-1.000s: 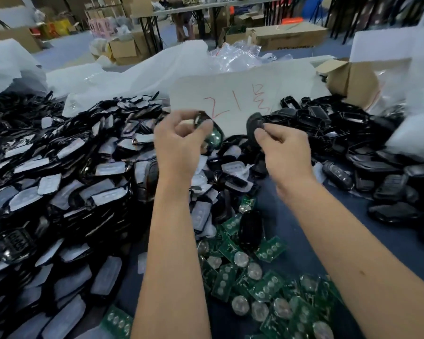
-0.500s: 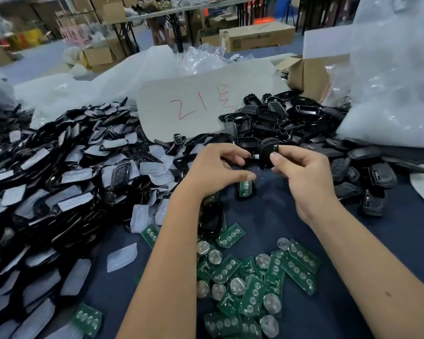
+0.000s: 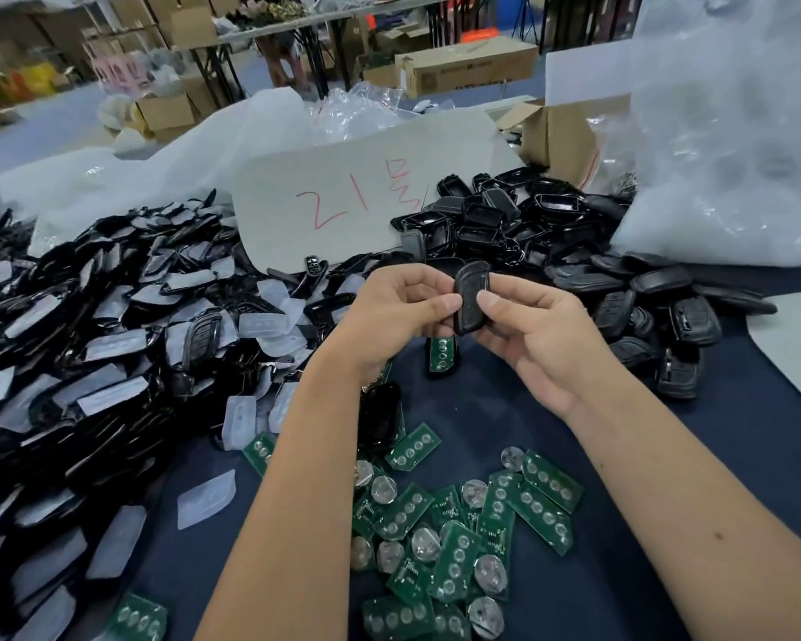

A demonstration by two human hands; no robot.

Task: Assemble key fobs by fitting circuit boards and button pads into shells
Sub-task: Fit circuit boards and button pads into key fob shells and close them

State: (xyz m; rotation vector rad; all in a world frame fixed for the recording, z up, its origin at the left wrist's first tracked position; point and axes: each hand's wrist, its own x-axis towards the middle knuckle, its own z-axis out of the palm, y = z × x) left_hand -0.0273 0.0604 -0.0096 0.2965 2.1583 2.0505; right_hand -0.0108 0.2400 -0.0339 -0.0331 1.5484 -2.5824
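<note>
A grey card (image 3: 343, 196) propped behind the piles bears red handwriting, "21" followed by an unclear character.

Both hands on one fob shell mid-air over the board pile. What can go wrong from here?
1. The black shell is held only between the left hand and right hand thumbs and fingertips; a slipped grip likely drops it onto the green circuit boards below.
2. Whether a board sits inside cannot be seen, so it might get closed empty.
</note>
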